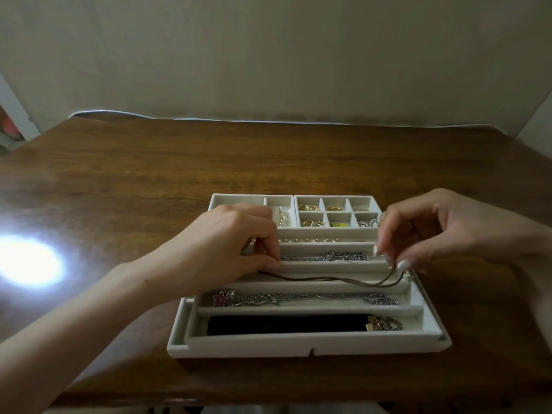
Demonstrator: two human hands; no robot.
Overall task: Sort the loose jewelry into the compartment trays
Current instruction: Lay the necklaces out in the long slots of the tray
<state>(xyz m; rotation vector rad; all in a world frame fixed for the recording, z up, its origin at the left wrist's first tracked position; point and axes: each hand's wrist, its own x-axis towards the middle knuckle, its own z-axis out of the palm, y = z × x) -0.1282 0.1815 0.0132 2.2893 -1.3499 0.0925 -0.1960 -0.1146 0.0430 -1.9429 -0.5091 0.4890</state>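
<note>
A brown cord (328, 281) stretches in a shallow sag along the middle slot of the long-slot tray (310, 345) at centre frame, between a slot with a silver chain (328, 257) above and one with a pink star charm (220, 298) below. The left hand (233, 243), forearm rising from the lower left and knuckles up, pinches the cord's left end with curled fingers, while the right hand (442, 231), reaching in from the right edge with wrist raised, pinches the looped right end between downward-pointing fingertips. A black band (286, 324) fills the lowest slot, a small-compartment tray (336, 200) of gold rings sits just above, all on the wooden table (119, 174).
</note>
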